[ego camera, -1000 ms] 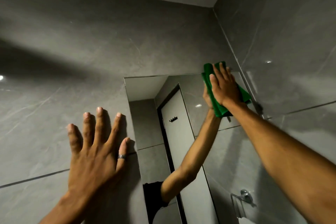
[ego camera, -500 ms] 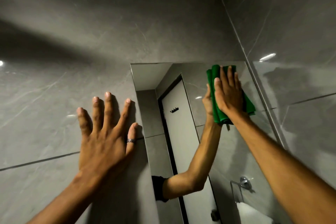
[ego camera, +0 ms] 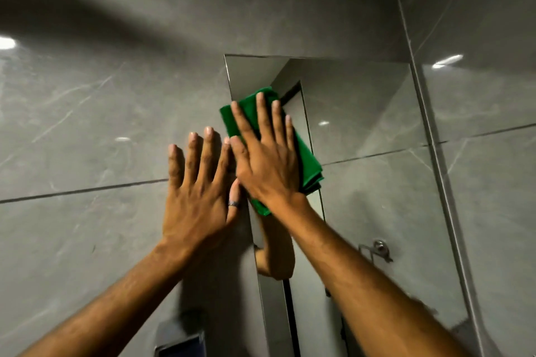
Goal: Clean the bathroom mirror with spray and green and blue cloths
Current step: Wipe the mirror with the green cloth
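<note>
The mirror [ego camera: 362, 113] hangs on the grey tiled wall, running down from the upper middle to the lower right. A folded green cloth [ego camera: 309, 162] lies flat against the mirror's left edge under my right hand [ego camera: 266, 159], whose fingers are spread and pressing it onto the glass. My left hand [ego camera: 197, 194], with a ring on the thumb, rests flat with fingers apart on the wall tile just left of the mirror, its thumb touching my right hand. No spray bottle or blue cloth is in view.
A grey tiled side wall [ego camera: 487, 153] meets the mirror's right edge at the corner. A metal hook [ego camera: 377, 249] shows as a reflection in the lower mirror. A dark box-like fixture [ego camera: 181, 339] sits on the wall at the bottom, below my left arm.
My right hand has swept the green cloth from the mirror's upper right across to its left edge, ending beside my left hand. The view has shifted downward and to the right.
</note>
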Demonstrator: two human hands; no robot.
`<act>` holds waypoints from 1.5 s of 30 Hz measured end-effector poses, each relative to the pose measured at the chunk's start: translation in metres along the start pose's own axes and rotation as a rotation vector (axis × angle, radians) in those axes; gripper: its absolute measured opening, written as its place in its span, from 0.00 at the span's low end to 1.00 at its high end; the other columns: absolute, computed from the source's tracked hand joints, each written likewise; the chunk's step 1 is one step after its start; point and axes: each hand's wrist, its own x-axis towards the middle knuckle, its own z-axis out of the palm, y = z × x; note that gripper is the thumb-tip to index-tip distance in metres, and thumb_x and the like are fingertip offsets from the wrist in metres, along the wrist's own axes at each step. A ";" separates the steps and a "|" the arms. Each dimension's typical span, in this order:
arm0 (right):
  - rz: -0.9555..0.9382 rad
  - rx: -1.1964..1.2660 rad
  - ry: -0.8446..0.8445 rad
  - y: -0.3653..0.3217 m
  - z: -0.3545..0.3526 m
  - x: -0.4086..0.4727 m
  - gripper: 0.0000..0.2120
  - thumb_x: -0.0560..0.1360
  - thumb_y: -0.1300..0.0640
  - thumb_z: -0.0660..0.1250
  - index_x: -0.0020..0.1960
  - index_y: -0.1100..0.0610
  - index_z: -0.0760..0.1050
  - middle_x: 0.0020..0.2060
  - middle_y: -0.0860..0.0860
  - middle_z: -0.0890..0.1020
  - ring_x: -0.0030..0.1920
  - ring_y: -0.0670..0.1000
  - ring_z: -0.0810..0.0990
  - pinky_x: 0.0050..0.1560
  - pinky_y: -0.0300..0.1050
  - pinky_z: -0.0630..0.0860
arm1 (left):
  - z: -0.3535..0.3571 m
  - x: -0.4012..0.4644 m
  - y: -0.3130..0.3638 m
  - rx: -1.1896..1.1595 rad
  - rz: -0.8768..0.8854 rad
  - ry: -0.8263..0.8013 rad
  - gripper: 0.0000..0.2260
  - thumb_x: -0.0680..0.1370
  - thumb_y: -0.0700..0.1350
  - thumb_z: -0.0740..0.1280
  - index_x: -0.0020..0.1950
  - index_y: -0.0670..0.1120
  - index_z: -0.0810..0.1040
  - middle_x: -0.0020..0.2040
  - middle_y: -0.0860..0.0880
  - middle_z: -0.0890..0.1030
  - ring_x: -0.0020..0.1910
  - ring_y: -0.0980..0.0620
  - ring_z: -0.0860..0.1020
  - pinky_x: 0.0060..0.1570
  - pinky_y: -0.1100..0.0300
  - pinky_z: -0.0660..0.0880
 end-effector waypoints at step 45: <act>0.178 -0.049 -0.049 0.029 0.014 -0.192 0.28 0.83 0.42 0.47 0.82 0.45 0.48 0.83 0.54 0.48 0.83 0.59 0.45 0.81 0.63 0.47 | 0.003 -0.057 0.008 -0.003 0.162 -0.110 0.34 0.85 0.62 0.44 0.86 0.45 0.44 0.87 0.41 0.45 0.86 0.40 0.44 0.83 0.34 0.45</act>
